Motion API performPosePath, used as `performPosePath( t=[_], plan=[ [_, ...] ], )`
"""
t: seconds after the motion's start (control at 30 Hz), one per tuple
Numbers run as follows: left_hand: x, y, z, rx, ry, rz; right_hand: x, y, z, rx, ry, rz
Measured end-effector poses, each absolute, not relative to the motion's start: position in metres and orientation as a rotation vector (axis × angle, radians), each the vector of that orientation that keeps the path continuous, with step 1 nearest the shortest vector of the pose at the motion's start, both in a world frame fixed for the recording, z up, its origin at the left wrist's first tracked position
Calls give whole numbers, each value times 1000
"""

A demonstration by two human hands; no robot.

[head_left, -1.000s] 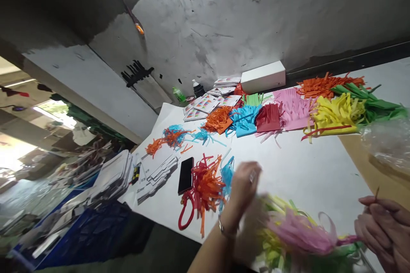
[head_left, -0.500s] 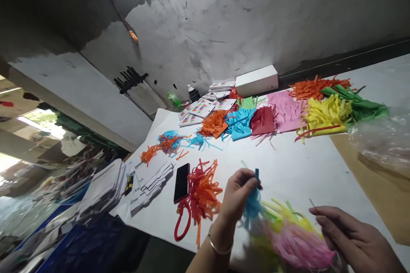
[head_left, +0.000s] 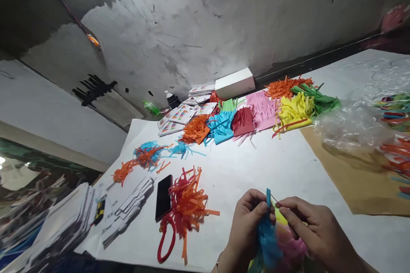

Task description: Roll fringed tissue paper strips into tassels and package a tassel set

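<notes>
Head view: what lies furthest left?

Papers (head_left: 65, 215), stacked and partly blurred, with a yellow-black tool (head_left: 100, 212) just beside them. Next come white cards (head_left: 133, 202), overlapping on the table (head_left: 237, 166), with orange-blue fringe (head_left: 147, 155) beyond.

And after that?

A phone (head_left: 164, 198), face up, its near end by a red strap (head_left: 174, 230). Booklets (head_left: 182, 116) lie heaped at the back. Red-orange fringe (head_left: 188, 200) spreads along the phone's right side; behind it starts a row of cut paper: orange fringe (head_left: 194, 129), blue fringe (head_left: 221, 126), dark red fringe (head_left: 243, 121).

Where is the left hand (head_left: 248, 222)?

Near the front edge, right of centre. Thumb and fingers pinch together, with only the top of a blue tassel (head_left: 268, 243) between them; its strands hang down below.

And the right hand (head_left: 315, 226)?

Just beside the tassel. Thumb and fingertips press together on a thin rod (head_left: 274, 198) that slants toward the tassel's top; I cannot tell whether it touches. Pink-yellow strands (head_left: 293, 243) show below, partly hidden, so what holds them is unclear.

Further right?

Yellow fringe (head_left: 296, 108) and green fringe (head_left: 326, 103) at the back, then clear plastic (head_left: 347, 123) over a brown board (head_left: 349, 187).
</notes>
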State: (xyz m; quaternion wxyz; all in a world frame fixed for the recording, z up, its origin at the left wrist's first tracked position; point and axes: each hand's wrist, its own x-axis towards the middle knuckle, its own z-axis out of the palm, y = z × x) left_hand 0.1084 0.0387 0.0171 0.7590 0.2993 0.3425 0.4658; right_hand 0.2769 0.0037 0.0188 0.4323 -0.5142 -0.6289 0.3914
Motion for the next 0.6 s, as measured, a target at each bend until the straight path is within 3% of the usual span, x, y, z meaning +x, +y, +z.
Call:
performPosePath(
  t=[0.4, 0.6],
  plan=[
    [110, 38, 16, 653, 828, 1008, 271, -3, 21, -1321, -1464, 1134],
    [105, 35, 19, 990, 1037, 946, 282, 5, 18, -1340, -1502, 1223]
  ],
)
